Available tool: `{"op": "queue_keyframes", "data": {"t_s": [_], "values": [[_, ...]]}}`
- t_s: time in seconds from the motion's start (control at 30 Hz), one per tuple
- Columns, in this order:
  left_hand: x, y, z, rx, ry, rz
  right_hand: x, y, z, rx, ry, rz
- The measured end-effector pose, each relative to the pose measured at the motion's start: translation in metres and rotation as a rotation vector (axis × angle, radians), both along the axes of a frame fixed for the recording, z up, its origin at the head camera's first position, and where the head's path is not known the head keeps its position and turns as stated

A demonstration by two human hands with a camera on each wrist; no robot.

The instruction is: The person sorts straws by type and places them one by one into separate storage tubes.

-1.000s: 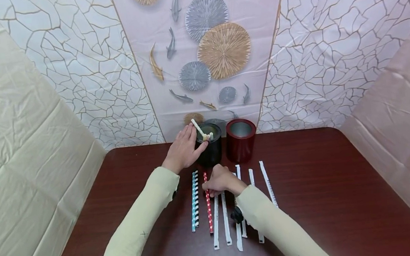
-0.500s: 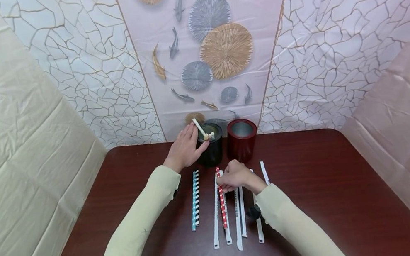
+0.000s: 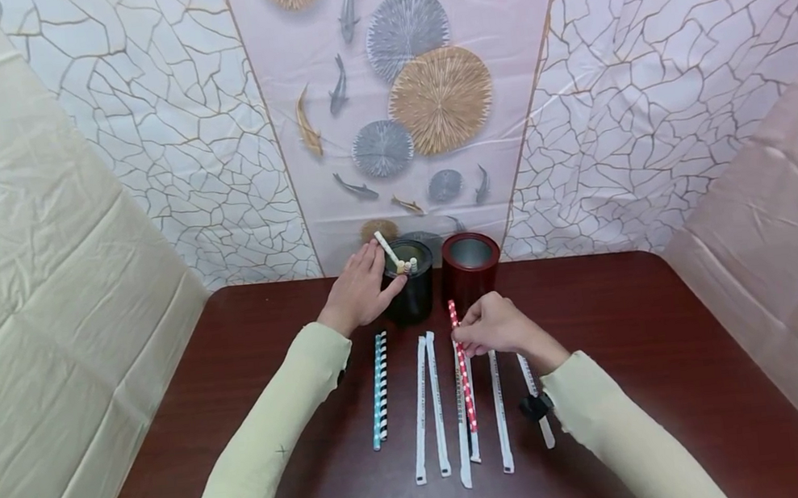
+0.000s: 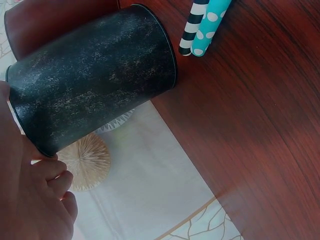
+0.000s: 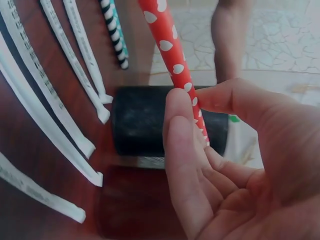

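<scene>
Right hand (image 3: 496, 325) – thumb and fingertips pinching the red straw (image 3: 468, 392) (white hearts on it) – sits just below and right of centre in the head view, over white wrapped straws (image 3: 464, 453). Left hand (image 3: 355, 292), thumb spread from the fingers, holds the black can (image 3: 411, 306) near its rim. Pale sticks (image 3: 386, 247) stand inside, one leaning left; the red can (image 3: 461, 285) stands just right.

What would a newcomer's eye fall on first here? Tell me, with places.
Most likely the red straw with white hearts, pinched in the right hand over the white wrapped straws. Next, the black can towards the back of the table, its rim held by the left hand and a pale stick leaning out; the red can stands to its right in the head view.
</scene>
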State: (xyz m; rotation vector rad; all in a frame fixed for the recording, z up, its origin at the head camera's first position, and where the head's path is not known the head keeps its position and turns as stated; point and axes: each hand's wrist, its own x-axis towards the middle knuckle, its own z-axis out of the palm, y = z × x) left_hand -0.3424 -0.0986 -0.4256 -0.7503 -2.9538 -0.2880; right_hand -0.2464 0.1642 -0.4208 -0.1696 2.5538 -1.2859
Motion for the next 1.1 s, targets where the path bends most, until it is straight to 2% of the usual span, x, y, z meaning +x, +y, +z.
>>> {"op": "queue_keyframes", "data": {"t_s": [0.3, 0.57, 0.77, 1.1], "values": [[0.0, 0.0, -0.002, 0.002, 0.0, 0.003, 0.005, 0.015, 0.037, -0.001, 0.156, 0.001], [-0.001, 0.0, -0.002, 0.001, 0.0, -0.004, 0.006, 0.023, 0.068, 0.042, 0.371, -0.028], [-0.001, 0.0, -0.003, 0.004, 0.002, -0.002, 0.004, 0.022, 0.091, 0.003, 0.586, -0.063], [0.0, 0.001, 0.0, 0.0, -0.007, -0.003, 0.002, 0.012, 0.128, -0.176, 0.962, -0.102]]}}
